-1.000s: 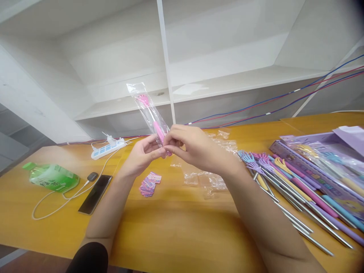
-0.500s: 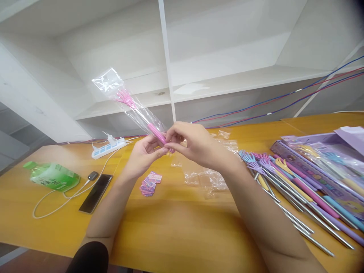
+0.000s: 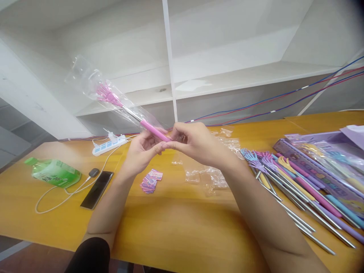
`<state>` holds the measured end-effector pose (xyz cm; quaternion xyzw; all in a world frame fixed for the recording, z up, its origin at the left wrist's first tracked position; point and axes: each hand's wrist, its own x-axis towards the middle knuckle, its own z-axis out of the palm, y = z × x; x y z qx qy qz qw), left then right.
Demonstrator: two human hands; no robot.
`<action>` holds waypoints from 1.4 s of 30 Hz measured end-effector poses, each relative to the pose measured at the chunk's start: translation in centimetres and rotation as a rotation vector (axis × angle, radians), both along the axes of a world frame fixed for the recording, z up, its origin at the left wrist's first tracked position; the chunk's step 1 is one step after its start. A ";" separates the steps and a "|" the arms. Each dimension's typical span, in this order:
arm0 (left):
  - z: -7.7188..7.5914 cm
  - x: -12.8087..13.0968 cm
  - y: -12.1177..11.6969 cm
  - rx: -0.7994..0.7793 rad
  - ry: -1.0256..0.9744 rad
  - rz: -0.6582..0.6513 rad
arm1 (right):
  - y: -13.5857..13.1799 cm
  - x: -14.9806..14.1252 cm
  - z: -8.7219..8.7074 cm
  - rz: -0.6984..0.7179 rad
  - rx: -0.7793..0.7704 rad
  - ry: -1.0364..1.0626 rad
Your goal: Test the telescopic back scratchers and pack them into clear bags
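Note:
A pink back scratcher [image 3: 155, 131] with a hand-shaped head and a metal rod lies inside a clear plastic bag [image 3: 85, 77]. It points up and to the left above the table. My left hand [image 3: 142, 149] is closed around the handle end through the bag. My right hand [image 3: 192, 144] pinches the same end, thumb and fingers at the handle's tip, where the bag's edge is hard to make out. Below the hands lie a small pile of printed cards [image 3: 150, 181] and, partly behind my right forearm, several clear plastic bags [image 3: 199, 174].
Several loose back scratchers [image 3: 295, 185] lie at the right, beside a purple box [image 3: 280, 146] holding bagged ones. At the left are a green bottle [image 3: 57, 172], a phone [image 3: 97, 190], a cable and a power strip [image 3: 109, 145]. White shelving [image 3: 247, 81] stands behind the table.
The bagged back scratcher has tilted lower, its head swinging left and towards me. Both hands keep hold of the handle end; the view has shifted slightly.

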<state>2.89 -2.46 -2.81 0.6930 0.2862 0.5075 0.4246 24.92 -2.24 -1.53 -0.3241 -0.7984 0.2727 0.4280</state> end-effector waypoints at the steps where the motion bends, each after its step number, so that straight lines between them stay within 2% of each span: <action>1: 0.1 0.0 -0.1 -0.005 0.007 0.002 | 0.0 0.0 -0.1 -0.010 0.012 0.002; 5: 0.4 -0.1 -0.3 -0.026 0.039 -0.020 | 0.0 -0.1 -0.2 -0.030 0.048 -0.025; 10: 0.8 0.0 -0.5 0.036 0.046 -0.052 | -0.4 -0.1 0.0 0.014 0.061 -0.004; 13: 1.0 -0.2 -0.7 0.073 0.042 -0.032 | -0.4 -0.6 -0.1 0.044 -0.035 0.060; 16: 1.0 -0.8 -0.5 0.082 0.044 0.003 | 0.0 -1.9 -0.9 0.117 -0.174 0.236; 19: 1.0 -1.4 0.0 0.078 0.048 0.036 | 1.1 -3.5 -2.2 0.264 -0.327 0.445; 22: 1.1 -1.8 0.4 0.030 0.041 0.047 | 2.3 -4.7 -3.3 0.394 -0.432 0.525; 24: 1.3 -1.9 0.5 -0.001 0.008 0.065 | 2.9 -5.2 -3.8 0.328 -0.388 0.390; 28: 1.7 -2.1 0.5 -0.049 -0.110 0.111 | 3.1 -6.5 -5.8 0.072 -0.187 -0.100; 34: 1.9 -2.0 0.4 -0.135 -0.154 0.132 | 2.2 -9.9 -11.8 -0.032 -0.054 -0.628; 38: 1.7 -1.9 0.4 -0.145 -0.102 0.105 | 2.3 -11.2 -14.6 -0.095 0.025 -0.833; 42: 1.1 -2.0 0.4 -0.127 -0.029 0.070 | 2.8 -11.6 -15.6 -0.097 0.107 -0.900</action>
